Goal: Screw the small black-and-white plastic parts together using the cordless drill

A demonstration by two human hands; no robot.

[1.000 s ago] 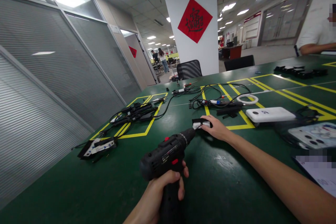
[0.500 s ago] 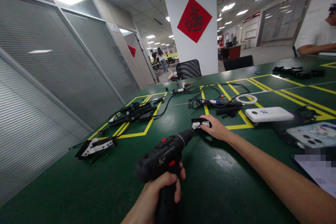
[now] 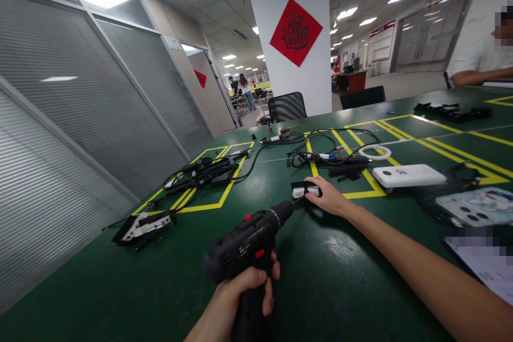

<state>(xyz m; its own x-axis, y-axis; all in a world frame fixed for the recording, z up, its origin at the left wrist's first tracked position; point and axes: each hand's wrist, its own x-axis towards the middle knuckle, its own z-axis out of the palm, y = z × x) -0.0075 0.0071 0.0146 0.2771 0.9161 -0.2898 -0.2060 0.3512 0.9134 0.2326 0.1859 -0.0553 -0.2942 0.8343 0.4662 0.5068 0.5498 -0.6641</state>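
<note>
My left hand (image 3: pixel 237 300) is closed round the grip of a black cordless drill (image 3: pixel 245 239) with red buttons. The drill points away from me, and its thin bit reaches a small black-and-white part (image 3: pixel 301 191) lying on the green table (image 3: pixel 100 288). My right hand (image 3: pixel 331 197) stretches out from the right and pinches that part at its right end, pressing it to the tabletop.
Black cables and tools (image 3: pixel 200 173) lie in yellow-marked zones on the left. Beyond my right hand are a white box (image 3: pixel 407 175), a white tape ring (image 3: pixel 374 152) and more cables. Another black-and-white part (image 3: pixel 141 225) sits near left. A person's arm (image 3: pixel 479 76) rests far right.
The drill and my left hand have drawn back a little toward me and to the left. My right hand stays on the small part.
</note>
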